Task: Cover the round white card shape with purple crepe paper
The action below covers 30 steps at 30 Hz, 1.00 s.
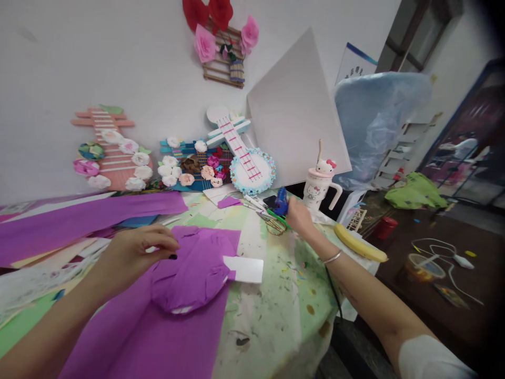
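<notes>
My right hand (300, 215) reaches to the back of the table, its fingers wrapped round a blue hot glue gun (281, 202). Over the left edge of a round form wrapped in purple crepe paper (193, 271), my left hand (148, 246) hovers with fingers loosely curled. A small gap shows between its thumb and fingertips, and nothing is visible in it. From the round form's right side sticks a white card strip (248, 269). Beneath lies a larger purple sheet (173, 345). Gold-handled scissors (275, 226) rest close to the glue gun.
A white tumbler (315, 190) with a straw stands right of my right hand. A banana (361, 243) lies along the table's right edge, near a dark cable (334, 292). Decorated craft instruments (252, 171) lean on the wall. Paper sheets (79, 221) pile up at left.
</notes>
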Each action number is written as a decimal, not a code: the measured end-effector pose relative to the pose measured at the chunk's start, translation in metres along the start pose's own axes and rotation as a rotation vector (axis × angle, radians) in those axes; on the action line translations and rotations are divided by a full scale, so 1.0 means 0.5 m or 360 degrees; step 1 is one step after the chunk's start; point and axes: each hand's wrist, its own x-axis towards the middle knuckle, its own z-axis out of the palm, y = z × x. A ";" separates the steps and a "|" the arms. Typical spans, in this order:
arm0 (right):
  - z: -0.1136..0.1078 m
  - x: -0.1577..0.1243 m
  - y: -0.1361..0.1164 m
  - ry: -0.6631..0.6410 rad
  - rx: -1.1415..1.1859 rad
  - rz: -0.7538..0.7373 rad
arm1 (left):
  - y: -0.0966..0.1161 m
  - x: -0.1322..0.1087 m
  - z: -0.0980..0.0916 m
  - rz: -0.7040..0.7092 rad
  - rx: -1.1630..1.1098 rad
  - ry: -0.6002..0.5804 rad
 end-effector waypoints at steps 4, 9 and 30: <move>0.021 0.011 0.107 -0.0025 -0.0169 0.0191 | 0.004 0.004 -0.002 0.0098 0.0073 0.0082; 0.065 0.012 0.150 -0.0133 -0.0279 0.0216 | 0.000 0.005 0.005 0.0203 0.0280 0.0274; -0.001 0.018 0.133 0.0110 -0.0409 0.0267 | 0.019 -0.004 -0.017 0.0155 0.0365 0.0640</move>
